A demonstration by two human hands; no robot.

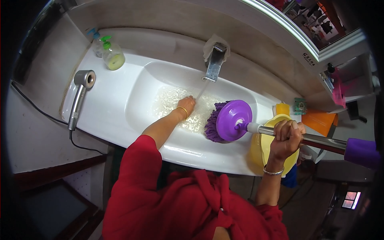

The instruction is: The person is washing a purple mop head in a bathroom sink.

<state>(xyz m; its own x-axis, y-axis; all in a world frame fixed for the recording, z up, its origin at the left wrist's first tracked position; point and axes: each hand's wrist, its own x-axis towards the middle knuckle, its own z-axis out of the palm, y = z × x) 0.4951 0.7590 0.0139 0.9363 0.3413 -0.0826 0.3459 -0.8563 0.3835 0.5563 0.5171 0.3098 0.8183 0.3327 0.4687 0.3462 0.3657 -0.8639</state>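
A purple mop [235, 120] is held at a slant over the right side of the white sink [135, 98]. Its shaggy strands hang against the sink's inner slope, by the water. My right hand [286, 138] is wrapped round the metal handle close to the round head. My left hand [186, 105] reaches down into rippling water [172, 98] at the bottom of the sink; its fingers are hidden there. Water runs from the silver tap [215, 64] just beside that hand.
On the left counter lie a grey hair dryer [82, 90] with a cord and two pump bottles [114, 58]. A yellow plastic basin [260, 154] stands right of the sink under my right hand. Behind it are a yellow cloth-like item [282, 109] and an orange sheet [318, 122].
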